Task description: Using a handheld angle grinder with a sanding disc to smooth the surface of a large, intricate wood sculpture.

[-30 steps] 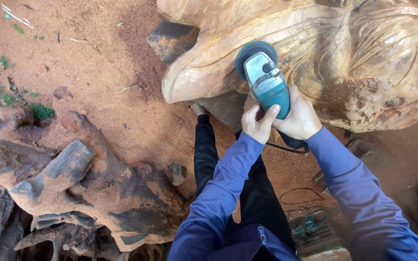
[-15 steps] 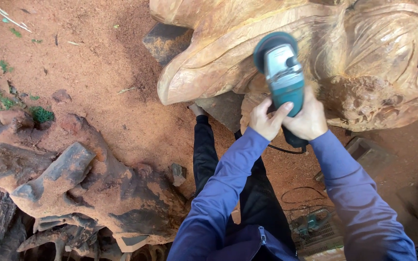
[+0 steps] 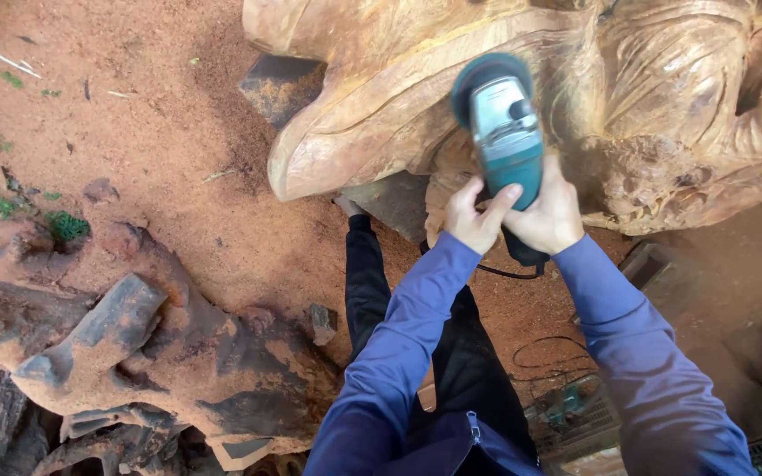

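A teal and grey angle grinder (image 3: pixel 504 132) is pressed against a large pale carved wood sculpture (image 3: pixel 681 97) at the top of the view. My left hand (image 3: pixel 474 216) grips the grinder's body from the left. My right hand (image 3: pixel 547 216) wraps it from the right, both near the tool's rear end. The grinder's disc end points up and sits on a curved ridge of the carving (image 3: pixel 372 132). Blue sleeves cover both my arms. A black cable (image 3: pixel 504 271) hangs from the back of the tool.
A dark weathered tree root (image 3: pixel 134 353) lies on the red dirt ground (image 3: pixel 152 132) at lower left. A stone block (image 3: pixel 280 84) props the sculpture. Coiled cable (image 3: pixel 557 353) and a wooden box (image 3: pixel 654 260) lie at lower right. My black trouser leg (image 3: pixel 368 282) stands below the carving.
The grinder and both hands have shifted a little to the right and slightly up along the carving. The camera view has shifted with them.
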